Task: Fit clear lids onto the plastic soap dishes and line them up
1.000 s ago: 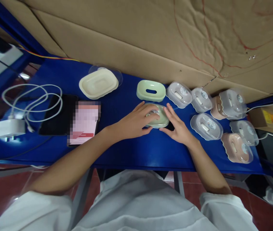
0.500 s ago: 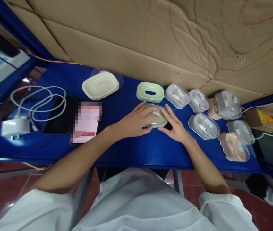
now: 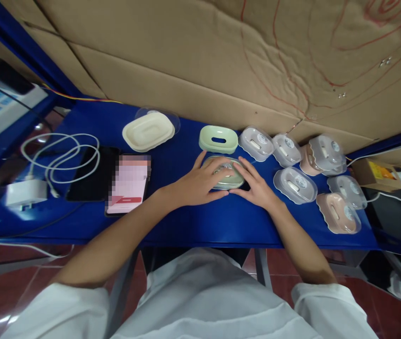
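A green soap box (image 3: 229, 182) with a clear lid and a round sticker lies on the blue table in front of me. My left hand (image 3: 196, 183) covers its left side, fingers across the lid and thumb along the near edge. On the right side, my right hand (image 3: 255, 186) presses its fingers against the lid, its thumb by the near edge. Both hands hold the box between them, hiding part of it. Just behind stands a pale green open soap tray (image 3: 217, 146) with an oval slot.
Several lidded grey and pink soap boxes (image 3: 295, 186) are grouped at the right. A cream tray (image 3: 149, 134) rests on a clear lid at the back left. Left of me are a lit phone (image 3: 129, 181), a black device (image 3: 90, 181) and a white charger (image 3: 26, 193) with coiled cable.
The hands stay on the green soap box, with the left fingers spread slightly further across its lid. The whole view has shifted a little.
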Available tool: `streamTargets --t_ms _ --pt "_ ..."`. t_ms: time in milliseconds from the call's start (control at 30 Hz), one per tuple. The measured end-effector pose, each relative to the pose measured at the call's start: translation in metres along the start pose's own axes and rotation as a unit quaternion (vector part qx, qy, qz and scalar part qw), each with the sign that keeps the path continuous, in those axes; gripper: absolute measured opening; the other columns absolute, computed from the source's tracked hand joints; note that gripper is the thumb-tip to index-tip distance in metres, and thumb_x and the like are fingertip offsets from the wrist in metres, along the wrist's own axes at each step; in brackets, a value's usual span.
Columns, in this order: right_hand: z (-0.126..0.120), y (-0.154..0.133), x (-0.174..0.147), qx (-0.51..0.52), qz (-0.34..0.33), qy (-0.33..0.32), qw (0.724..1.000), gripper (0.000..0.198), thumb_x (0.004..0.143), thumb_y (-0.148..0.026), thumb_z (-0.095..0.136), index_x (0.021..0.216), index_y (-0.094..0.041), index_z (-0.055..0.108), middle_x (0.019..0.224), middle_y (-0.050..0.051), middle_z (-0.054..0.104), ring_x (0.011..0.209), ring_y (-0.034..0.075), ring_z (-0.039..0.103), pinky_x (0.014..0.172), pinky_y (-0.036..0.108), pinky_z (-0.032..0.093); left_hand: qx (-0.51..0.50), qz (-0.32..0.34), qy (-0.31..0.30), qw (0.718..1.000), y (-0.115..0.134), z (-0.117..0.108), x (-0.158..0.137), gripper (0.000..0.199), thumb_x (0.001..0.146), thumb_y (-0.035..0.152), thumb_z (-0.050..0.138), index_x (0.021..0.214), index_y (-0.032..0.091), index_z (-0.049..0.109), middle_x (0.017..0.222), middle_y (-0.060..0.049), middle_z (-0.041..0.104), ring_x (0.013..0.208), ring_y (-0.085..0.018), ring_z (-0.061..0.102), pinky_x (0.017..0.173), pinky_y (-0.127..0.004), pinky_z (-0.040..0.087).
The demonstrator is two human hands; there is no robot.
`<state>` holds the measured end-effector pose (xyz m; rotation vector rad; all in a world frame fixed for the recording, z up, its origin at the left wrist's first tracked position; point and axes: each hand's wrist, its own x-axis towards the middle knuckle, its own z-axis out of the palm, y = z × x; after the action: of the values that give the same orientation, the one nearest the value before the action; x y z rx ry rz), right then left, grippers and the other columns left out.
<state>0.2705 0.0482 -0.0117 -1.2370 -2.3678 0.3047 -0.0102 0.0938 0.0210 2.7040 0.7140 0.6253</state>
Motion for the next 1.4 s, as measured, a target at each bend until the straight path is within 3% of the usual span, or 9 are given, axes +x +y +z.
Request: streamTargets --t_ms 133,233,400,567,767,1000,1067,1233,1400 --pt "-0.025 0.011 -0.001 -0.089 0.062 0.097 0.989 0.086 0.102 -0.064 0.065 0.174 -0.031 0.031 0.177 0.014 0.034 0.164 0.035 0.037 0.133 0.059 0.037 0.055 -0.161 0.090 0.981 -0.020 -0.044 -0.008 0.042 0.110 0.043 0.044 0.146 0.026 0.058 0.162 -0.013 0.052 0.154 -0.033 0.046 0.133 -0.064 0.025" --pt "-0.053 0.040 -0.003 -0.168 0.182 0.187 0.950 0.091 0.100 -0.073 0.060 0.172 -0.026 0.030 0.175 0.019 0.034 0.164 0.038 0.034 0.130 0.066 0.034 0.136 -0.353 0.121 0.918 -0.040 -0.071 -0.020 0.049 0.108 0.042 0.043 0.153 0.026 0.055 0.164 -0.012 0.050 0.156 -0.040 0.042 0.129 -0.068 0.025" --pt "-0.078 0.088 -0.006 -0.192 0.291 0.206 0.914 0.096 0.097 -0.077 0.058 0.169 -0.018 0.034 0.173 0.025 0.033 0.162 0.044 0.032 0.127 0.071 0.032 0.169 -0.482 -0.096 0.854 -0.055 -0.078 -0.028 0.058 0.104 0.038 0.049 0.154 0.010 0.053 0.158 -0.030 0.050 0.144 -0.053 0.052 0.109 -0.074 0.047" --pt "-0.051 0.054 0.008 -0.254 0.236 0.229 0.910 0.084 0.105 -0.060 0.053 0.172 -0.015 0.029 0.178 0.024 0.025 0.167 0.043 0.018 0.130 0.070 0.024 0.195 -0.423 -0.149 0.872 -0.052 -0.073 -0.025 0.038 0.102 0.029 0.057 0.136 0.014 0.064 0.153 -0.026 0.052 0.137 -0.048 0.059 0.101 -0.063 0.058" --pt "-0.001 -0.005 0.032 -0.192 0.047 0.051 0.979 0.061 0.113 -0.034 0.040 0.172 -0.023 0.033 0.177 0.014 0.037 0.166 0.032 0.029 0.135 0.059 0.023 0.163 -0.291 -0.175 0.926 -0.040 -0.057 -0.020 0.034 0.098 0.020 0.063 0.131 0.023 0.067 0.150 -0.014 0.060 0.135 -0.036 0.063 0.106 -0.051 0.057" --pt "0.011 0.008 0.030 -0.156 0.072 0.049 0.984 0.047 0.112 -0.034 0.045 0.156 -0.024 0.057 0.133 0.015 0.073 0.142 0.034 0.058 0.131 0.069 0.018 0.054 -0.108 -0.151 0.981 -0.007 -0.022 -0.010 0.037 0.096 0.011 0.068 0.131 0.022 0.065 0.140 -0.011 0.066 0.129 -0.027 0.068 0.099 -0.039 0.061" --pt "0.010 0.008 0.029 -0.150 0.067 0.070 0.984 0.045 0.112 -0.034 0.045 0.155 -0.027 0.059 0.140 0.014 0.070 0.144 0.033 0.057 0.131 0.064 0.021 0.059 -0.107 -0.140 0.983 -0.001 -0.019 -0.008 0.037 0.096 0.011 0.069 0.131 0.021 0.064 0.140 -0.011 0.065 0.125 -0.026 0.070 0.092 -0.036 0.062" --pt "0.015 0.005 0.034 -0.123 0.063 0.036 0.990 0.060 0.112 -0.021 0.028 0.172 -0.027 0.032 0.157 0.013 0.061 0.158 0.031 0.042 0.132 0.066 0.016 0.083 -0.117 -0.140 0.980 0.001 -0.023 -0.005 0.038 0.095 0.016 0.075 0.130 0.022 0.062 0.136 -0.009 0.067 0.110 -0.025 0.075 0.082 -0.032 0.060" --pt "0.020 0.010 0.032 -0.102 0.069 0.053 0.991 0.056 0.112 -0.020 0.030 0.166 -0.026 0.043 0.157 0.013 0.061 0.154 0.029 0.048 0.130 0.059 0.027 0.127 -0.091 -0.107 0.982 -0.005 -0.022 -0.004 0.041 0.096 0.021 0.077 0.134 0.023 0.063 0.139 -0.011 0.069 0.116 -0.029 0.074 0.096 -0.039 0.057"
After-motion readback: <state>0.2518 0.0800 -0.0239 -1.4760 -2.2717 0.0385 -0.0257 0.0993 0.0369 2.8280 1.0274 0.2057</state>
